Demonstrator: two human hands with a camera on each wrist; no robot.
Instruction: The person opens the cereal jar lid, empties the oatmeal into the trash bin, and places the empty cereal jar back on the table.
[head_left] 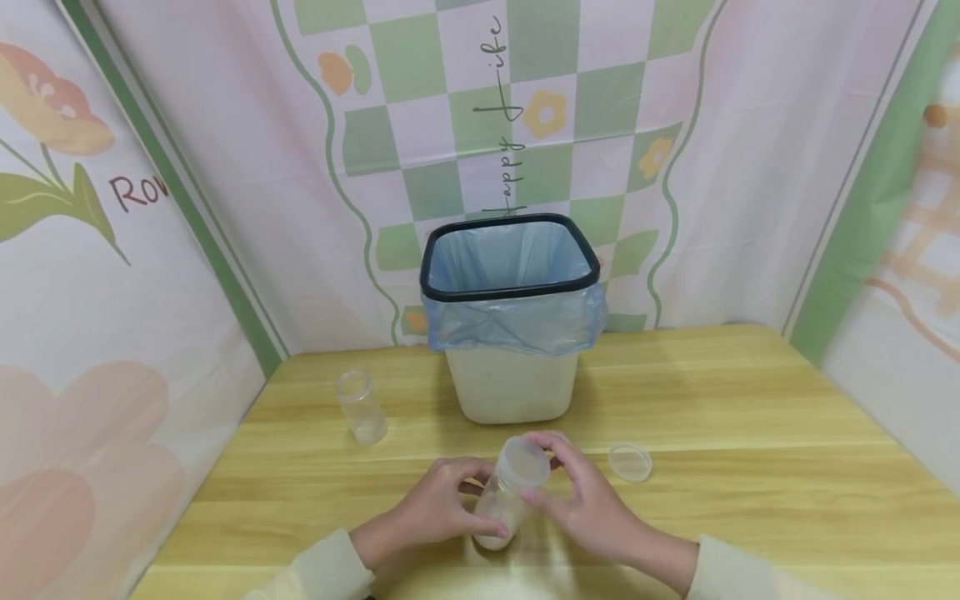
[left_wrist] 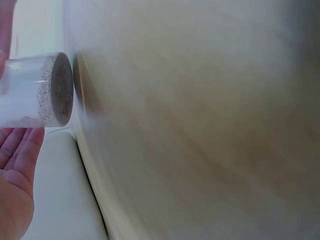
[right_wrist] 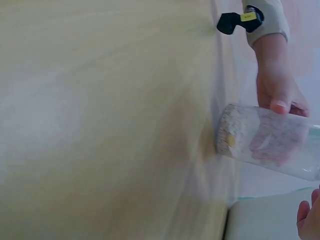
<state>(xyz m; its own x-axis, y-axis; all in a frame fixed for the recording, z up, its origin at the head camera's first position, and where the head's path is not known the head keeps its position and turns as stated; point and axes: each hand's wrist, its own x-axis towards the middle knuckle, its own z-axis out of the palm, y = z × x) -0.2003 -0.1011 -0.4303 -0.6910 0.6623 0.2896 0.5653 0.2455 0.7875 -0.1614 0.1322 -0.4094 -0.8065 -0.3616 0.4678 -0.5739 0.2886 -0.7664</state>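
Observation:
Between both hands, over the front of the table, a clear plastic jar (head_left: 497, 506) leans with its top toward the right. A frosted lid (head_left: 525, 461) covers its top. My left hand (head_left: 438, 504) grips the jar's body, its thumb across the near side. At the top, my right hand (head_left: 592, 504) pinches the lid's edge between thumb and fingers. Pale flaky crumbs (right_wrist: 229, 127) lie in the bottom of the jar in the right wrist view, with a small yellowish piece among them. The left wrist view shows the jar's round base (left_wrist: 62, 89) close over the tabletop.
A second clear jar (head_left: 363, 410), without a lid, stands at the left. A loose clear lid (head_left: 630, 462) lies right of my right hand. Behind the hands is a white bin (head_left: 513, 383) with a black rim and blue liner. Printed curtains (head_left: 750, 167) enclose the wooden table (head_left: 750, 433).

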